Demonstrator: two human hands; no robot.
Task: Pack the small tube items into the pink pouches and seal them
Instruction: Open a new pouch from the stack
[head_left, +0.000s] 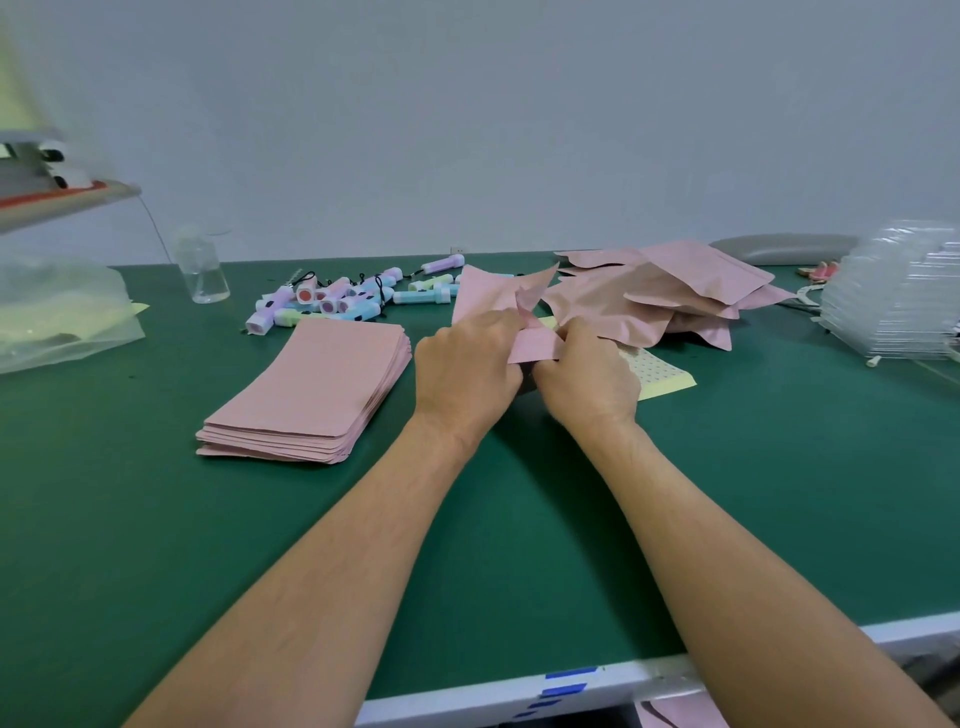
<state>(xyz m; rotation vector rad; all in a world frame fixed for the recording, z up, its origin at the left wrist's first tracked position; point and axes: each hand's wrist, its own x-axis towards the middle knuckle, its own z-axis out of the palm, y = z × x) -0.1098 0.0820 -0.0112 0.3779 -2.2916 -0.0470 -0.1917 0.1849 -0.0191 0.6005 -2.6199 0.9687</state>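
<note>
Between my hands: one pink pouch (535, 345), held just above the bench (156, 519), its body rising away from me.
Left hand (467, 364): fingers curled onto the left end of the pouch's near strip, pinching it.
Right hand (587, 374): pinching the same strip at its right end, knuckles up.
Pouch contents: I cannot tell whether a tube is inside; my hands hide the lower part.
Pouch handling: thin, light film by the look of it, soft enough to crease and probably a bit slick (the corner above already curls). I judge the stiffer closure strip the best place to hold and press.
Flat stack (311, 384): unused pouches, squared up just left of my left hand. The sheets would likely slide on each other, so I would lift one by an edge.
Loose tubes (332, 301): small pastel tubes with black cords, heaped beyond the stack. They look hard, light and apt to roll; I would take one by the barrel.
Filled pile (649, 301): puffed pink pouches heaped beyond my right hand.
</note>
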